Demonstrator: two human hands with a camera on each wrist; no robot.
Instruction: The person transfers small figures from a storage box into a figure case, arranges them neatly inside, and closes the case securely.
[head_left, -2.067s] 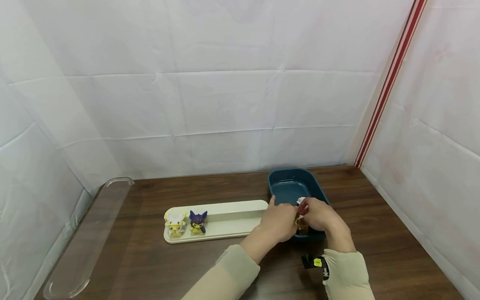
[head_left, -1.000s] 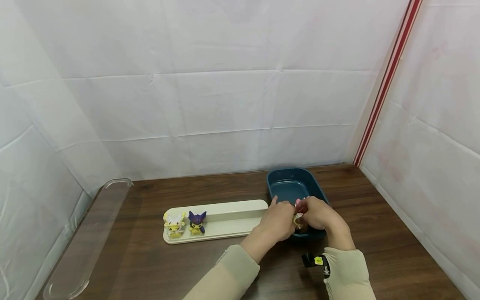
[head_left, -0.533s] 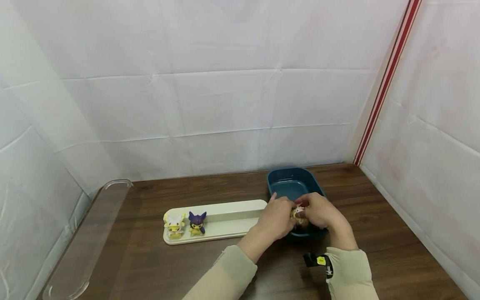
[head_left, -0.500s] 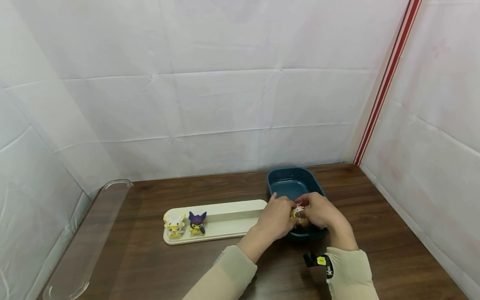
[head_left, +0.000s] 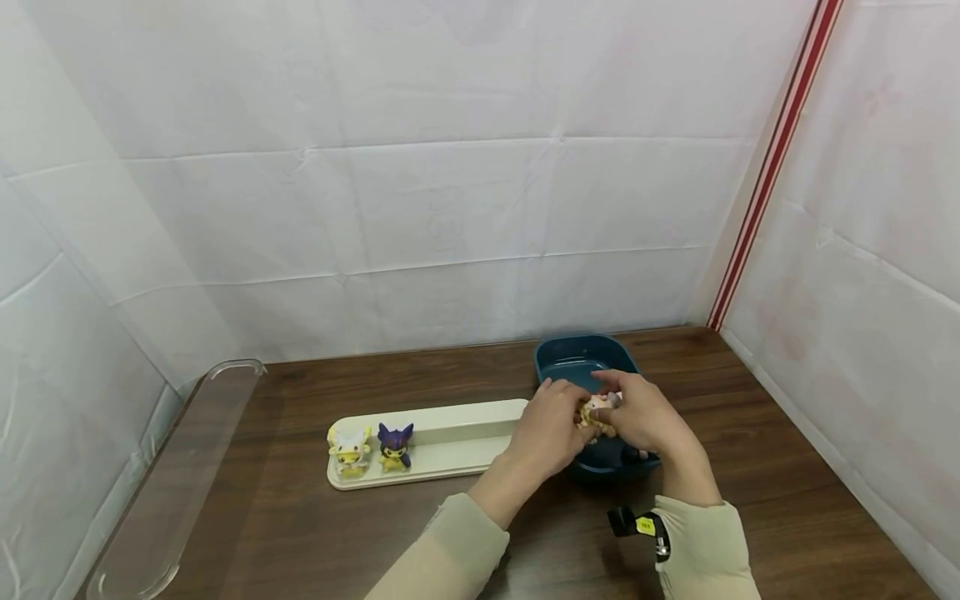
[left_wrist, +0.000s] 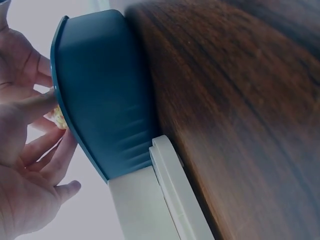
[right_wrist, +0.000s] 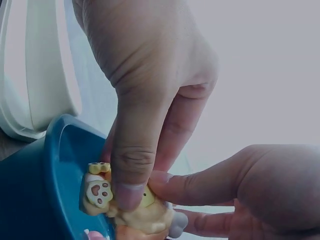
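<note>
A small cream and yellow figurine is held over the near half of a dark blue bin. My left hand grips it from the left, its thumb lying across the front in the right wrist view. From the other side my right hand pinches the same figurine, partly covering it. A paw-print detail and a grey knob show on it close up. Something pink lies lower in the bin, mostly hidden.
Left of the bin lies a long cream tray. A white-and-yellow figurine and a purple-hooded one stand at its left end. A clear plastic cover lies along the table's left side. White sheets hang behind and at the sides.
Both hands have risen slightly and moved back with the figurine, which now shows more plainly between the fingers. The right hand's fingers have spread. The tray and its figurines stay put.
</note>
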